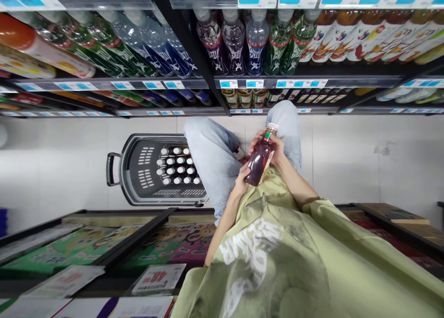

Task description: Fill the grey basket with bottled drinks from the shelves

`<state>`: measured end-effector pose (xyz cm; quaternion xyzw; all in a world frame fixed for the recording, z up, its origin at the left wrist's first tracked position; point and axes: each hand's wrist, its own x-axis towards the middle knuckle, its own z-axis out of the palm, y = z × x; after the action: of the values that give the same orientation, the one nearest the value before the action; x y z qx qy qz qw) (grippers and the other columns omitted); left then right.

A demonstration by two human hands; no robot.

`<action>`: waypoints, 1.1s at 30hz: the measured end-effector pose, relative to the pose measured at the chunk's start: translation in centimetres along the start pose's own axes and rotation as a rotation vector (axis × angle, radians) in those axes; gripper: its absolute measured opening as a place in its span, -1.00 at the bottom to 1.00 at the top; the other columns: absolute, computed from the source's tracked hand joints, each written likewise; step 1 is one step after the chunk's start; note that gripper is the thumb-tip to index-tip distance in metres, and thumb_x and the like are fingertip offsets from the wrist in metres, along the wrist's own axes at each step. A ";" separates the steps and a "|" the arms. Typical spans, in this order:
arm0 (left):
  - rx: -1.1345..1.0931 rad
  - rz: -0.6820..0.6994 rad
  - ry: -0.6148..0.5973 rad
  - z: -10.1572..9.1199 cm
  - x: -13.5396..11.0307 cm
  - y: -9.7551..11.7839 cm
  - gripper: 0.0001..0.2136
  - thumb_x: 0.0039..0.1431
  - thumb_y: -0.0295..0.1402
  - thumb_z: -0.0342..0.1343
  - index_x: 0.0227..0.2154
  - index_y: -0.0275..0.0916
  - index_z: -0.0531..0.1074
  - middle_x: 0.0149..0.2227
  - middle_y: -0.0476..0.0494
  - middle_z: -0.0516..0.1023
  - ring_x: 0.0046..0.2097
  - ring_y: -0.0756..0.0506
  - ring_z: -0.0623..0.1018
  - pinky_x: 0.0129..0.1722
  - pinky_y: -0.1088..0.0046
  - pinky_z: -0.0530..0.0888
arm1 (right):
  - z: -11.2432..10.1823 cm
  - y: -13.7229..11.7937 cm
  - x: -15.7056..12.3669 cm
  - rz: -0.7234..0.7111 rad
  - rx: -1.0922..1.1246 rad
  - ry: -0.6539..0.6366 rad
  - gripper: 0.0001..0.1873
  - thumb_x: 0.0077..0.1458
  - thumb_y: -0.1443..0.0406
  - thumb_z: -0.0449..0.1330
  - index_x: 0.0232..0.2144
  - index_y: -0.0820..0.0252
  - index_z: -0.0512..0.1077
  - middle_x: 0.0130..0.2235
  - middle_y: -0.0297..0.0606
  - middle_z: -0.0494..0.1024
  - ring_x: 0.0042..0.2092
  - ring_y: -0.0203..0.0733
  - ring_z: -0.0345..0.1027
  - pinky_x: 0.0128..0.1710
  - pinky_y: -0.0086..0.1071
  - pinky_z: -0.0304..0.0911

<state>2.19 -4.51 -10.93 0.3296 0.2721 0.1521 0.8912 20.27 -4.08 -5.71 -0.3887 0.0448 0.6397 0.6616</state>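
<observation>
A bottle of dark reddish drink (258, 161) with a white cap lies tilted above my lap, its cap end toward the shelves. My left hand (242, 179) grips its lower end. Nearer the cap, my right hand (276, 149) is wrapped round the upper part, beside a green label patch. Some fingers of both hands are hidden behind the bottle. To the left of my bent knee a grey shopping basket (130, 170) stands on the floor, with several white-capped bottles (177, 166) upright in rows inside it. My knee covers the basket's right end.
Drink shelves (194, 83) with price tags run along the front, holding purple, blue and green bottles (256, 45) and juice bottles (360, 35). Behind me, low shelves hold green cartons (69, 248) and a price sign (158, 278). Pale floor tiles (343, 160) extend to the right.
</observation>
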 end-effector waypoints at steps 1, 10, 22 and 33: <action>-0.033 -0.035 -0.014 0.1 0.0 -0.1 -0.24 0.11 0.27 0.10 0.14 -0.30 0.48 -0.13 -0.32 0.71 -0.14 -0.41 0.71 -0.23 -0.08 0.67 | 0.0 0.0 -0.1 0.004 0.020 -0.004 -0.68 0.14 0.01 0.24 -0.25 0.09 0.32 -0.42 -0.31 0.58 -0.28 0.00 0.59 -0.25 -0.04 0.59; 0.477 0.098 0.079 1.0 -0.7 1.3 -0.42 0.38 0.18 -0.08 -0.10 -0.25 0.58 -0.19 -0.21 0.68 -0.13 -0.25 0.62 -0.04 0.10 0.60 | -0.4 -0.3 0.3 0.074 -0.086 -0.095 -0.63 0.26 -0.07 0.17 -0.24 0.08 0.31 -0.48 -0.38 0.49 -0.36 -0.06 0.55 -0.34 -0.17 0.57; 0.439 0.138 0.170 1.6 0.3 10.0 -0.52 0.22 0.04 0.31 0.06 -0.13 0.49 -0.20 -0.10 0.67 -0.49 -0.02 0.55 -0.50 0.42 0.51 | -0.8 2.2 -0.6 0.326 -0.693 -0.630 -0.38 0.08 -0.25 0.33 -0.32 0.19 0.44 -0.36 -0.24 0.62 -0.24 -0.11 0.57 -0.22 -0.29 0.52; 0.030 0.615 0.539 2.1 -7.2 11.8 -0.54 0.02 -0.20 0.51 -0.49 -0.17 0.24 -0.57 0.13 0.33 -0.52 0.03 0.43 -0.40 0.42 0.44 | 0.0 3.0 -2.0 0.311 -0.897 -0.729 -0.09 -0.20 0.21 0.60 0.22 0.08 0.41 0.13 -0.15 0.61 0.13 0.03 0.54 0.10 -0.18 0.50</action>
<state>-3.44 -0.16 1.09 0.3567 0.3868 0.4884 0.6961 17.26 -6.05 -5.97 -0.3745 -0.4029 0.7777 0.3044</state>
